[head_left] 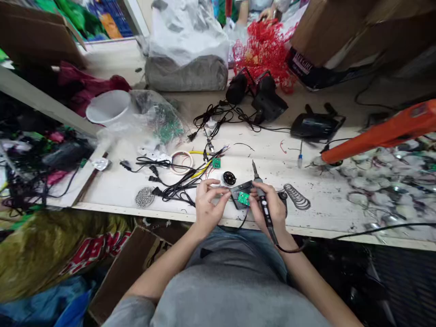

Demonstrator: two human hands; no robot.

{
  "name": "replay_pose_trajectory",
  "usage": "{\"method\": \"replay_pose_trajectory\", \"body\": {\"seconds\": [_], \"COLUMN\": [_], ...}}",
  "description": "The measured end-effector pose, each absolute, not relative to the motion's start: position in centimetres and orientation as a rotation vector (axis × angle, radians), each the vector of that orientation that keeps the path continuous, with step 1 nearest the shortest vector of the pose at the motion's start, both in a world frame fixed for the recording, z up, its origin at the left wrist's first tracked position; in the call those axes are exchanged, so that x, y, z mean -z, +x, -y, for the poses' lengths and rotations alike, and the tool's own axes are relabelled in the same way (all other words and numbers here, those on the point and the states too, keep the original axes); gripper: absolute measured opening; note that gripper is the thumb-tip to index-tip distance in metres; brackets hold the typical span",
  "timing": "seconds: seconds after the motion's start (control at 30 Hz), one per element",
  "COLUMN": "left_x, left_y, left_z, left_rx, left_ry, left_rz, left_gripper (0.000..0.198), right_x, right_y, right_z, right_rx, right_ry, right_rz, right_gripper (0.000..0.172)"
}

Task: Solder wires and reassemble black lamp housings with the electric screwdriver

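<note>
1. Grey shirt (231,290) fills the bottom of my view at 6 o'clock, cut off by the frame edge, with both bare forearms rising from it.
2. White workbench (289,184) spans my frame. At 3 o'clock, a blurred orange power tool (381,134) runs off the edge, so I can't identify it.
3. Toward 12 o'clock, a grey sack (186,73) sits under a white plastic bag (187,32). Beyond red tinsel (264,52), a co-worker's hand (267,14) is cut off by the top edge.
4. Right hand (272,211) wraps firmly around a soldering iron (263,200), its tip pointing toward 12 o'clock.
5. Left hand (209,204) curls toward a dark plastic housing (240,193), mostly closed. I can't tell whether it has hold.
6. Green circuit board (243,198) lies on that housing between the hands, its edges partly hidden.
7. Around the hands, I see a coiled iron stand (296,196) at 3 o'clock, brass wool (145,197) at 9 o'clock and a black disc (229,178) at 12 o'clock.
</note>
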State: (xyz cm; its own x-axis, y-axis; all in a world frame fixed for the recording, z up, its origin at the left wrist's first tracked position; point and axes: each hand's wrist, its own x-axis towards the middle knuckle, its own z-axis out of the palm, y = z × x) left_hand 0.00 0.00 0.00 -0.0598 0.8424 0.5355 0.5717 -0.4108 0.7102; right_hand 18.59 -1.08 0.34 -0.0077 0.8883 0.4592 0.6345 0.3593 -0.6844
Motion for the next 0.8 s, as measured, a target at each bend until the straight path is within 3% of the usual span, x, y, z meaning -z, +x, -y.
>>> {"method": "replay_pose_trajectory", "body": {"seconds": [0.17, 0.3, 0.8], "left_x": [-0.4, 0.0, 0.4], "left_y": [0.5, 1.0, 0.6], "left_z": [0.9, 1.3, 0.3], "left_rx": [-1.223, -1.098, -1.141], "left_ry": [2.174, 2.248, 2.236], "left_rz": [-1.252, -1.319, -1.361], "left_gripper": [0.006, 0.01, 0.007], "right_x": [-0.5, -0.1, -0.5], "right_y": [19.9, 20.2, 19.9], "right_z": [0.1, -0.8, -0.3], "right_rx": [-0.391, -0.43, -0.426], "right_ry": [-1.237, -1.124, -0.994], "right_rz": [1.862, 1.954, 2.045], "right_gripper": [0.034, 0.038, 0.05]}}
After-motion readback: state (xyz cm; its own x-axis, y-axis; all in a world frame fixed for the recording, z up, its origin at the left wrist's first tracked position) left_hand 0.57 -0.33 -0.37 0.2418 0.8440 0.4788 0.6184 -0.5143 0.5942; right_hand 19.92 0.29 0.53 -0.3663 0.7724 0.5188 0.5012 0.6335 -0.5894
